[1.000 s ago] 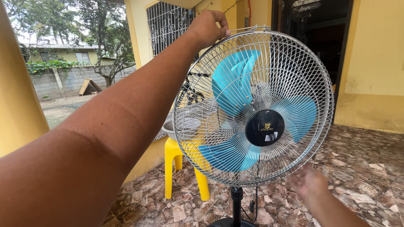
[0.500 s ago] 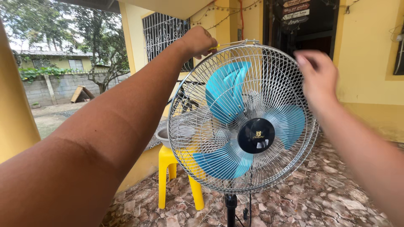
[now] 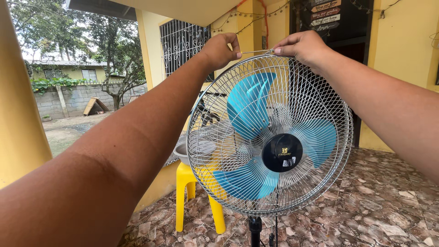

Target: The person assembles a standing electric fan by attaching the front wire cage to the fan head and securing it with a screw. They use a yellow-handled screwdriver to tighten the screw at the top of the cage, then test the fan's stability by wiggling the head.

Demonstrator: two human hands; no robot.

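Fan grille point(image 3: 270, 137), on its stand over the tiled floor point(image 3: 388, 206), gripped at the top rim.
My left hand point(image 3: 219, 50) and right hand point(image 3: 302, 45) pinch its wire clip point(image 3: 256, 51), fingers closed; I judge the clip needs careful easing next.

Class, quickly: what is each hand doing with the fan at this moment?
Left hand: closed, gripping the top of the fan guard.
Right hand: closed, pinching the thin metal clip at the guard's top.

Dark plank signs point(image 3: 325, 13) above doorway; fan's round black label point(image 3: 282, 153)
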